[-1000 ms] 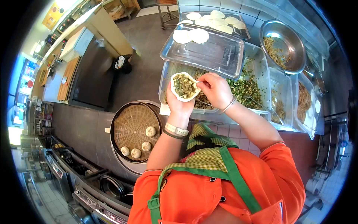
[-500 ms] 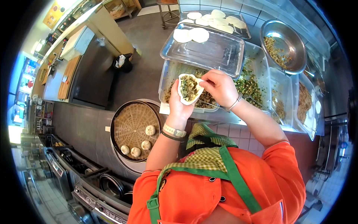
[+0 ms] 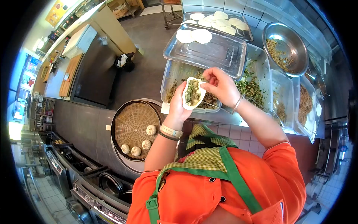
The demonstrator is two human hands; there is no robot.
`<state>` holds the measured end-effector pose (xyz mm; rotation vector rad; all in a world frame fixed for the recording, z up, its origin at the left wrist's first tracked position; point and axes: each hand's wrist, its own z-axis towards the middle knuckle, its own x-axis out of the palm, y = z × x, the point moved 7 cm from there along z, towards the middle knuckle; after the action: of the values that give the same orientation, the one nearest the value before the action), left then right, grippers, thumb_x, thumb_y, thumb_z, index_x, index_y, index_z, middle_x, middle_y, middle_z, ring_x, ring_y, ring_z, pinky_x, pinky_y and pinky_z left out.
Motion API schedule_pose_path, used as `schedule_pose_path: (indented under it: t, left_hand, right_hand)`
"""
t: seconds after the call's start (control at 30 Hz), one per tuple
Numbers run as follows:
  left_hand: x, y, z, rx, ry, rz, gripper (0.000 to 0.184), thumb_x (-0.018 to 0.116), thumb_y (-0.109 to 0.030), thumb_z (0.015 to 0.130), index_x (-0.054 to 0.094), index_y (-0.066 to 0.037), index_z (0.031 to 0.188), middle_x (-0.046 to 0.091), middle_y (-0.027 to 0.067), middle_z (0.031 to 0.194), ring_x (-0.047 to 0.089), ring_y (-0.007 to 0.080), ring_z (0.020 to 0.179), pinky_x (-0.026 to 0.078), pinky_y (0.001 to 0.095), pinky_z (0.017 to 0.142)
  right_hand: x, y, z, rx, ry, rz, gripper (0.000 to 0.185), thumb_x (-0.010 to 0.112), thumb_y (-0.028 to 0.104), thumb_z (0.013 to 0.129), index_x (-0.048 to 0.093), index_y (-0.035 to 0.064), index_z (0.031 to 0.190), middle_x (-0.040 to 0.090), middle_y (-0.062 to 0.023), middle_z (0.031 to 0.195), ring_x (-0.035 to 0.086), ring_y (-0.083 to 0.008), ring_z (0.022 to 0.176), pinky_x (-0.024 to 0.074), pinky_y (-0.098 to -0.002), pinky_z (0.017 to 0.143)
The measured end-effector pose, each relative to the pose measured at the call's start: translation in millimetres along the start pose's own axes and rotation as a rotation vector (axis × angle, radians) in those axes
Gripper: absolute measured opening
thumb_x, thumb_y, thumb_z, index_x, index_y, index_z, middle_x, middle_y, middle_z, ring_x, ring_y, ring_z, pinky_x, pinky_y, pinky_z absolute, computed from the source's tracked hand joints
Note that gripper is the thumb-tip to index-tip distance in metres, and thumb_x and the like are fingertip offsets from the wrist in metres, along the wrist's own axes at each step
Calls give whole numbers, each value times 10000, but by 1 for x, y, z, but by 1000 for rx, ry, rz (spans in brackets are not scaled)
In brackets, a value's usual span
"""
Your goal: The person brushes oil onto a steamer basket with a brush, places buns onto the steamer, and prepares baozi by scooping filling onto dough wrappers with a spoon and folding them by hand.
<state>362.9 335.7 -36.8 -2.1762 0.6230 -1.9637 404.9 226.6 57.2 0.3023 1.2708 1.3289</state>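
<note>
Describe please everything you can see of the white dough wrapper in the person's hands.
The white dough wrapper looks soft and smooth, an open oval cup with an uneven rim. Chopped green and brownish filling shows inside. The left hand cradles it; the right hand's fingers touch its rim. Its underside is mostly hidden.

Dark grey floor [image 3: 149, 44], white wall tiles [image 3: 225, 5], bright left side

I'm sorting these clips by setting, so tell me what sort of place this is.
Likely a commercial kitchen: a steamer tray holds four pleated buns, flat dough rounds lie on metal trays, and a metal bowl stands near plastic tubs of chopped filling.
</note>
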Motion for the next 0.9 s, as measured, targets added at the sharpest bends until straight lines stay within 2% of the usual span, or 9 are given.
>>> schedule_pose_path:
  t: [0.07,0.2,0.33,0.4,0.53,0.6,0.7,0.8,0.9]
  left_hand:
    - [0,1,0,-12,-6,27,310,382,-260,910,508,-19,1058,599,81,974,592,169,870,491,300,760]
    - [-3,2,-1,1,-17,13,306,384,-259,910,513,-19,1049,601,79,967,596,168,857,495,298,748]
    - [-4,0,-2,-25,-40,84,281,392,-234,907,518,-14,1028,601,79,943,599,160,823,498,285,727]
    - [1,0,-3,-61,-6,128,265,400,-215,902,519,-5,1012,601,85,914,599,152,799,502,280,705]
    - [1,2,-1,-108,8,151,255,405,-213,899,523,-5,988,602,85,895,601,150,781,505,280,690]
    - [-10,2,0,-105,-74,157,246,404,-209,897,525,-3,960,602,84,881,602,148,767,506,276,683]
    - [-5,3,1,-119,26,163,229,408,-203,893,526,-11,933,602,81,866,601,146,762,506,273,687]
    - [-3,3,4,-155,147,274,283,404,-240,902,528,3,979,603,92,895,601,150,788,503,266,694]
    - [0,2,0,-186,-4,277,412,381,-332,910,496,24,1081,591,122,977,601,164,843,503,247,690]
  right_hand:
    - [26,-44,-4,285,119,501,143,644,118,719,595,-6,774,547,-93,684,520,-172,589,423,-278,552]
    - [2,2,1,113,174,25,167,654,139,726,603,4,809,544,-83,691,519,-138,620,428,-271,582]
    - [2,16,1,-73,154,-40,116,641,99,753,599,5,809,543,-18,718,487,-76,630,414,-231,578]
    - [9,-9,2,193,166,209,110,644,83,738,600,10,806,539,-42,709,500,-114,617,413,-246,580]
    - [16,-15,-2,295,335,346,119,650,80,729,594,16,811,536,-37,720,500,-122,635,413,-243,589]
    - [4,14,1,-9,258,67,156,676,128,697,600,20,780,554,-62,709,535,-155,653,439,-273,599]
    - [4,24,-1,-212,208,-12,159,677,126,697,603,20,790,558,-65,700,539,-147,651,438,-272,596]
    - [10,-2,2,83,241,136,131,663,85,718,603,17,812,558,-31,752,506,-91,654,411,-234,593]
    - [11,-3,0,62,315,90,139,658,95,721,607,12,820,589,-47,692,525,-125,588,435,-260,568]
